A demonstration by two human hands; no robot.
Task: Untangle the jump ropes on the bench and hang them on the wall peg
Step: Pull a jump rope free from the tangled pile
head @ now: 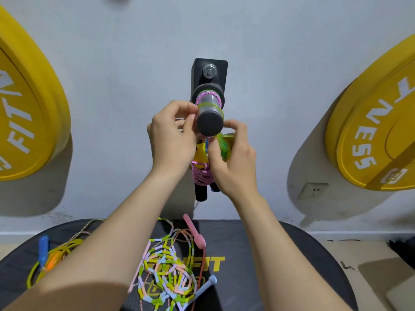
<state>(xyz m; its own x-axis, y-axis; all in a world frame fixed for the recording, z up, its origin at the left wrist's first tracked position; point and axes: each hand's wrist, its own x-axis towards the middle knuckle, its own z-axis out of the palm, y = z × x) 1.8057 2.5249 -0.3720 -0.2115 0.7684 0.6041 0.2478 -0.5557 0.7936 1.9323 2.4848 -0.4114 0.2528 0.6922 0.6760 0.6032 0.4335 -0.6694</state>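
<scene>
A black wall peg (210, 117) juts from the grey wall toward me. A pink rope and a thin green rope (210, 105) are looped round it. Below the peg hangs a pink rope bundle (202, 176) with black handles and a yellow piece. My left hand (171, 140) pinches the green rope at the peg's left side. My right hand (233, 160) grips a coiled green rope bundle (225, 145) just under the peg's end. On the black bench (269, 254) lie a tangled beaded rope (167, 272), a pink handle (195, 232) and a yellow rope with a blue handle (43, 250).
Two big yellow weight plates hang on the wall, one at the left (29, 104) and one at the right (377, 122). A wall socket (313, 190) sits low on the right. A light blue handle (211, 281) lies on the bench.
</scene>
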